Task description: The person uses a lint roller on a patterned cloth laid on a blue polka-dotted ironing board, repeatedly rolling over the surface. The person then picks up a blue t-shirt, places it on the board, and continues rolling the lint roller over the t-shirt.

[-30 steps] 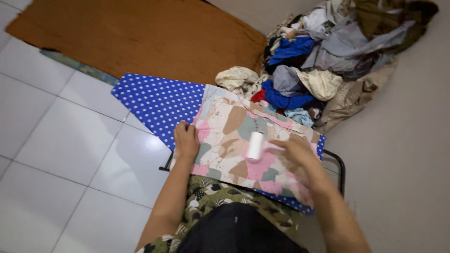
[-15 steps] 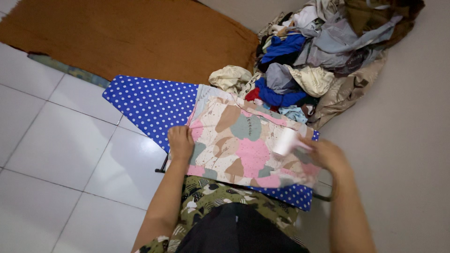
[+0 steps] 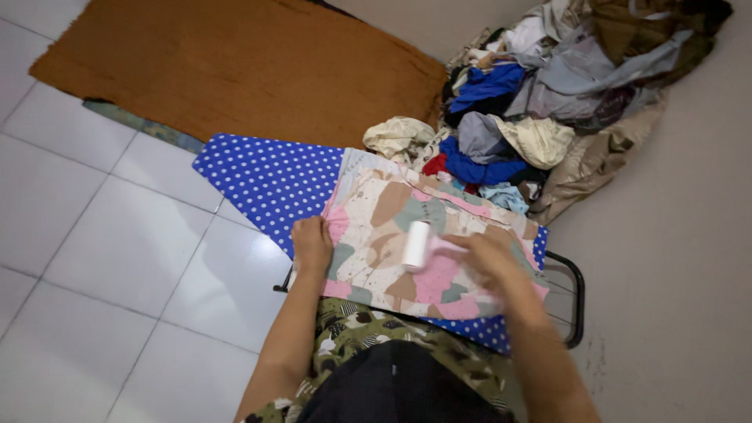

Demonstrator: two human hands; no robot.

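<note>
Since half a second ago the lint roller [image 3: 417, 245] has travelled from the right edge of the patterned cloth [image 3: 392, 211] back toward its middle, and the right hand [image 3: 492, 258] has come in with it.

Head view: the roller, a white drum on a pink handle, sits just right of frame centre on the cloth, and the right hand is wrapped shut around the handle. The left hand [image 3: 312, 244] lies flat, fingers together, pinning the cloth's left edge, clamped on nothing. This cloth is spread over a blue dotted ironing board [image 3: 262, 176]. It looks thin, soft and prone to bunching, so holding it down at an edge suits it; the roller seems light and stiff, best gripped by the handle. A heap of clothes [image 3: 548, 86] fills the upper right, a brown mat [image 3: 235, 63] the upper left.
</note>
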